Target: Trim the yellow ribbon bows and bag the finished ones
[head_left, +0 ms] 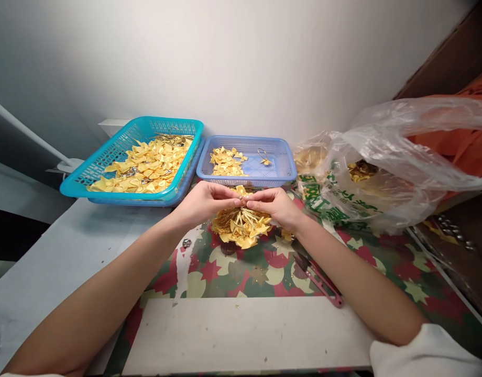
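Observation:
My left hand (211, 201) and my right hand (276, 205) meet fingertip to fingertip over the table, both closed in a pinch. What sits between the fingertips is too small and too covered to make out. Right below and behind them is a heap of yellow ribbon bows (247, 238), with thin gold cords (241, 222) fanning out from under the fingers. Part of the heap is hidden by my hands. Beside my right forearm lie red-handled thread snips (323, 285).
A turquoise basket (78, 183) full of yellow bows stands at left. Behind my hands, a blue tray (247, 180) holds loose bows and one with a gold loop (264, 158). A clear plastic bag (382, 193) stands right. A small silvery piece (186, 243) lies on the patterned cover (225, 277).

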`<state>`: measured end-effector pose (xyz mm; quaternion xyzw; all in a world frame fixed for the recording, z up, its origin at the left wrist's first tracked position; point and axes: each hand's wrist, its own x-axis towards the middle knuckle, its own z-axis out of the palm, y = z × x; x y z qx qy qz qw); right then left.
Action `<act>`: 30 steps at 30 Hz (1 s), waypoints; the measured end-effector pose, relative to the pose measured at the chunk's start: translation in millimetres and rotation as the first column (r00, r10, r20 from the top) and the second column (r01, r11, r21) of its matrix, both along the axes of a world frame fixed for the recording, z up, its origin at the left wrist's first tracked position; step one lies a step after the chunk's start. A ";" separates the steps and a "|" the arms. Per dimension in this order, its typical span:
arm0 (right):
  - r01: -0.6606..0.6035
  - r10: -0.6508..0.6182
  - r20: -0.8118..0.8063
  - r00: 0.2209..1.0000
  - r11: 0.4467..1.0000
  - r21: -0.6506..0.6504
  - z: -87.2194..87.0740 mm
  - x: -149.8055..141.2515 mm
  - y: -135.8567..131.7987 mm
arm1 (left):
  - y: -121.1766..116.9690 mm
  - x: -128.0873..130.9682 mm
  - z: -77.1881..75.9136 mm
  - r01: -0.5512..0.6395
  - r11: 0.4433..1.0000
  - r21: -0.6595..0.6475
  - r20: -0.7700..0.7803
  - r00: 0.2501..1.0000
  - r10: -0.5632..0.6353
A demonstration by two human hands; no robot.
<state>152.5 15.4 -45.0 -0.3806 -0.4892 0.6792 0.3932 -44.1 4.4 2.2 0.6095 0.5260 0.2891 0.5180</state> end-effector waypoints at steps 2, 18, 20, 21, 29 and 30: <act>-0.008 0.008 0.012 1.000 0.999 0.050 -0.4 2.0 1.8 | 0.0 1.6 -1.5 -0.032 0.999 0.004 0.019 0.999 0.032; -0.001 -0.096 0.241 0.966 0.927 0.374 9.3 3.7 3.9 | 1.1 6.4 -10.8 -0.023 0.995 0.095 0.065 0.998 0.017; -0.036 -0.101 0.293 0.951 0.903 0.427 14.2 3.7 3.7 | 1.5 6.0 -11.9 -0.007 0.994 0.112 0.059 0.998 0.000; -0.054 -0.102 0.317 0.943 0.892 0.448 16.9 3.6 3.5 | 1.6 5.6 -12.3 -0.003 0.993 0.116 0.055 0.999 -0.003; -0.179 -0.128 0.467 0.875 0.810 0.558 34.0 2.1 -0.8 | 2.9 1.8 -15.6 0.008 0.993 0.118 0.033 0.999 -0.012; -0.187 -0.133 0.475 0.870 0.802 0.567 34.6 1.9 -1.2 | 2.9 1.6 -16.2 0.013 0.992 0.128 0.028 0.999 -0.017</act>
